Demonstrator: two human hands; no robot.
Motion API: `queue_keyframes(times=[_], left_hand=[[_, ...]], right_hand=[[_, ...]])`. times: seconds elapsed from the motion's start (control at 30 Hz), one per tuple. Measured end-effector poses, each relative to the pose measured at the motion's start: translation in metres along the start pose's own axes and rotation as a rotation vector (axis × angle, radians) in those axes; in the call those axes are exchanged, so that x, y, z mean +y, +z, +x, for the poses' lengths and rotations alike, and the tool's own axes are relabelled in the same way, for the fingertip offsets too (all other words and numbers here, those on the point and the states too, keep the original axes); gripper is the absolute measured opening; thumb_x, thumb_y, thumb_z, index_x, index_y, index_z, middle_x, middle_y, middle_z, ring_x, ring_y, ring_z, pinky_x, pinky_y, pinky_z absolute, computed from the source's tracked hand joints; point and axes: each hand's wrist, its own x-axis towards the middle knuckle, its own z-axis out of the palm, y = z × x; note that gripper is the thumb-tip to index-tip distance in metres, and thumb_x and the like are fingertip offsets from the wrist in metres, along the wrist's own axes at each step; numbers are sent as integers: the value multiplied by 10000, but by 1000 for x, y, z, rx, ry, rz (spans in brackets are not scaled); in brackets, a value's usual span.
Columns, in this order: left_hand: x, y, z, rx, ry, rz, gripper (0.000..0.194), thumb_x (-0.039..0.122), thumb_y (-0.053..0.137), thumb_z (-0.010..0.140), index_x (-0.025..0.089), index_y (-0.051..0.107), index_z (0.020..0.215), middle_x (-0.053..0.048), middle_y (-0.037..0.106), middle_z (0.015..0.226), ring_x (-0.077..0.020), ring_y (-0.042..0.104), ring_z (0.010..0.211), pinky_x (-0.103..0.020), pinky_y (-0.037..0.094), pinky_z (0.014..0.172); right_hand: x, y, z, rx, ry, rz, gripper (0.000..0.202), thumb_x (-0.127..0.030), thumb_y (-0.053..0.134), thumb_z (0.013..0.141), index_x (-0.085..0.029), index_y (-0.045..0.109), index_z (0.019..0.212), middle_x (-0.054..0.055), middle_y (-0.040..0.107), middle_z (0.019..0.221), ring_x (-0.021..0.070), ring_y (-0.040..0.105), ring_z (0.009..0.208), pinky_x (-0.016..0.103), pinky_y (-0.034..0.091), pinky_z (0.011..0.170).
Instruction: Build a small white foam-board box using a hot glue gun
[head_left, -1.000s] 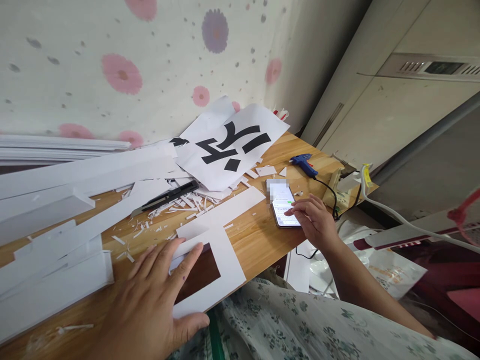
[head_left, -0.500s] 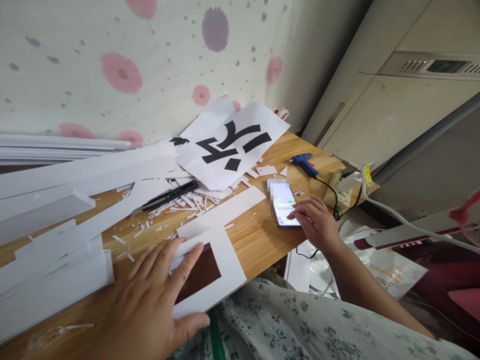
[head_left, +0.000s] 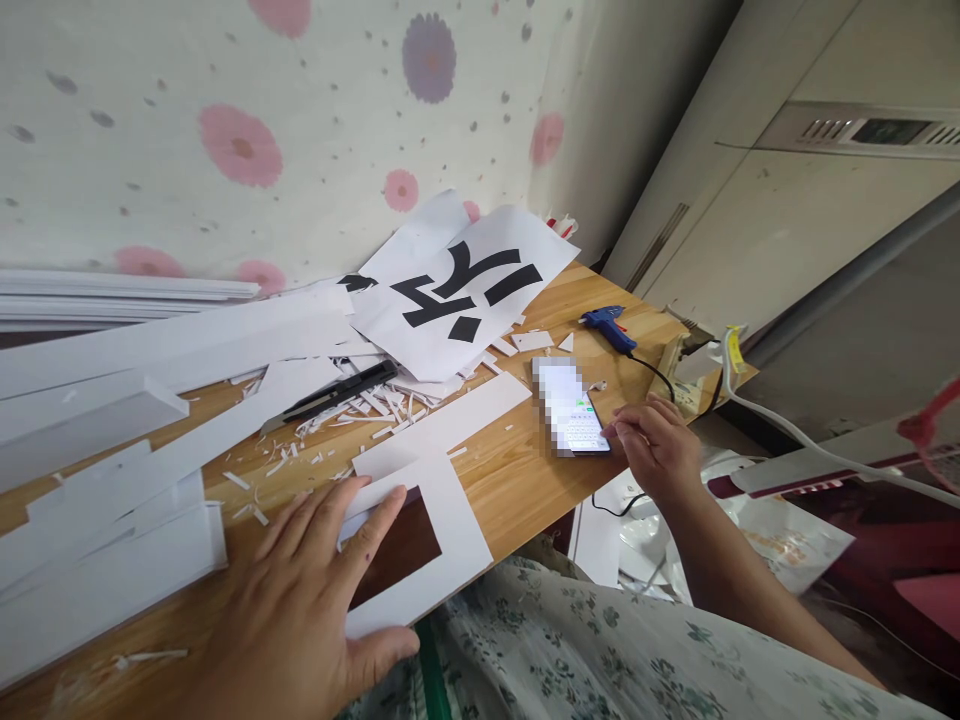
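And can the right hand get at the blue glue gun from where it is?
Probably yes: the glue gun lies uncovered beyond the right hand, with mostly bare table and its cord between them.

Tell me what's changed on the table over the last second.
The right hand has shifted right, from over the keyboard of the phone to its lower right edge, so more of the keys show; whether a fingertip touches the phone is unclear. Nothing was visibly picked up or let go. The left hand stays on the white frame; knife and glue gun haven't moved.
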Motion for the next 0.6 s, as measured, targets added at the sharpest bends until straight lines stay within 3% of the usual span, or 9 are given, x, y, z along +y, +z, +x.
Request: queue_keyframes(times=[0.6], left_hand=[[1,-1,1,-9,2,-13,951,640,667,725,332,227,1510,-110,404,1481,-365,450,1283,-525,354,1050]], right_hand=[[-5,-1,2,-17,-67,-26,177,-150,521,851,-253,567,715,-11,694,678,207,640,679,475,451,925]])
